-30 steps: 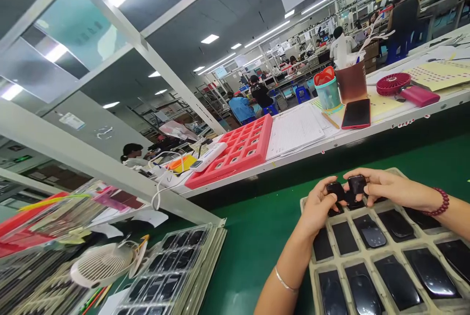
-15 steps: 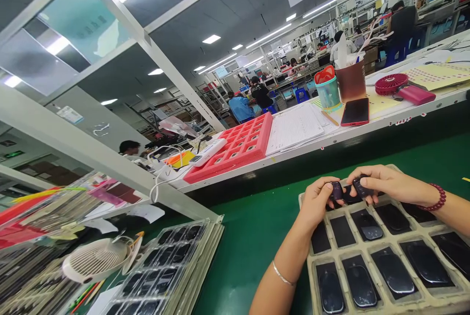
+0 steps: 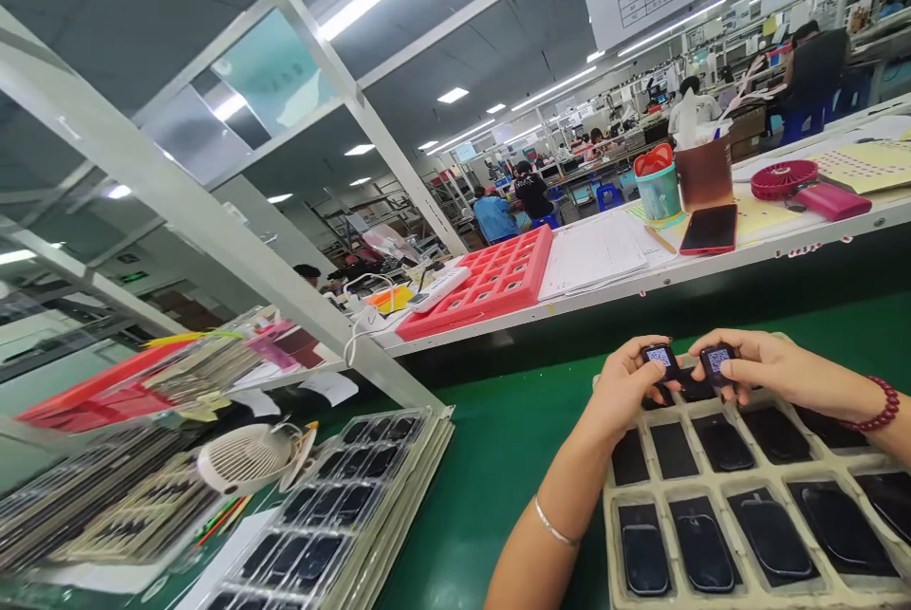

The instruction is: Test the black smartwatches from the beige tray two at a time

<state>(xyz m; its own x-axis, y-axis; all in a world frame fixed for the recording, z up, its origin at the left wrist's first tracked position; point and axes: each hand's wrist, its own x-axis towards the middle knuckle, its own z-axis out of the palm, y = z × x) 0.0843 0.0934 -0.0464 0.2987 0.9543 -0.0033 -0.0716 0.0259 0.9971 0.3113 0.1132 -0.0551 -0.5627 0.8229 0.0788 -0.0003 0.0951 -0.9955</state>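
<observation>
Left hand (image 3: pixel 621 390): pinches device (image 3: pixel 659 361) at fingertips | right hand (image 3: pixel 763 365): likewise pinches second device (image 3: pixel 716 363) | both apparently above far row of tray (image 3: pixel 683 489)

Two black devices (image 3: pixel 663 359) (screens (image 3: pixel 716 359) lit).

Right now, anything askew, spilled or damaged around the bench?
Nothing visibly spilled or damaged. Slightly askew: the white handheld device lies aslant across the left end of the red foam tray. The left hand and right hand each hold a black smartwatch body, screen lit, nothing odd there.
</observation>
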